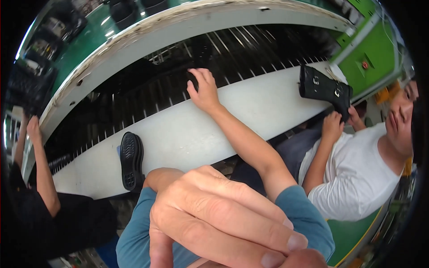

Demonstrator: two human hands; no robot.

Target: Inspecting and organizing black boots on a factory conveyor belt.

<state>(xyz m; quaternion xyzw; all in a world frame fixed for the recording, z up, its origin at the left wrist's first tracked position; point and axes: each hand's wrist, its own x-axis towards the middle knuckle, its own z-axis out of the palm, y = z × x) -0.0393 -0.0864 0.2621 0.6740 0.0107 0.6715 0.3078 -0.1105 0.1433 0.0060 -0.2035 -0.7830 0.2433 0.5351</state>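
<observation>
My left hand (214,210) is raised very close in the lower middle, large in view. Its fingers are stretched out side by side and slightly bent, with nothing visible in them. My right hand (205,91) reaches forward over the far edge of the white worktop (196,129). Its thumb and fingers curve around something black against the dark background, whose kind I cannot make out. To the left on the worktop lies a black shoe or boot (132,161), its treaded sole turned toward me. The rest of it is hidden behind the sole.
On the right a co-worker in a white shirt (357,178) holds a black buckled boot (324,87) over the worktop. Another person's arm (42,165) reaches up at the left. Beyond the worktop run dark slats with metal bars (237,40), a pale rail (147,38) and a green machine (371,58).
</observation>
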